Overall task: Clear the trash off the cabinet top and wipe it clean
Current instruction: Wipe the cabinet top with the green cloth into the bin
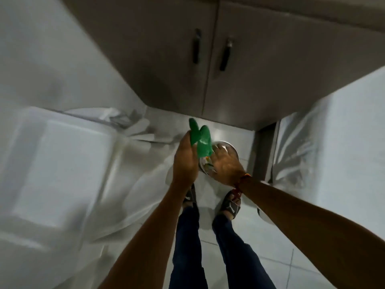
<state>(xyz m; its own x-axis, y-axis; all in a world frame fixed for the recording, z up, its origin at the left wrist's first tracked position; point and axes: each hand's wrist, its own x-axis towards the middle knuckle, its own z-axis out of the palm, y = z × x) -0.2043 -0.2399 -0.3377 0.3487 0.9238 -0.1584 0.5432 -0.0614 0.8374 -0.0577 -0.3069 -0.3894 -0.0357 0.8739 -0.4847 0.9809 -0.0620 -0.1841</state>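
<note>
Looking down from the head camera, the person stands on a pale tiled floor before a grey-brown cabinet with two doors and two dark vertical handles. Both bare arms reach forward and down toward a small round metal bin that sits on the floor at the foot of the cabinet, just ahead of the feet.

The left hand is clenched around a green cloth — the fabric sticks up out of the fist in two rumpled lobes and hangs beside the bin's near-left rim. The right hand lies over the mouth of the bin, fingers spread and curled downward into it; blur hides whether they are grasping anything, so I cannot tell. Bits of coloured trash show inside the bin between the two hands. A red and yellow thread band circles the right wrist.

Dark sandals and blue trousers fill the lower middle. Translucent plastic sheeting drapes a bulky white form on the left — a second sheet covers another on the right.
</note>
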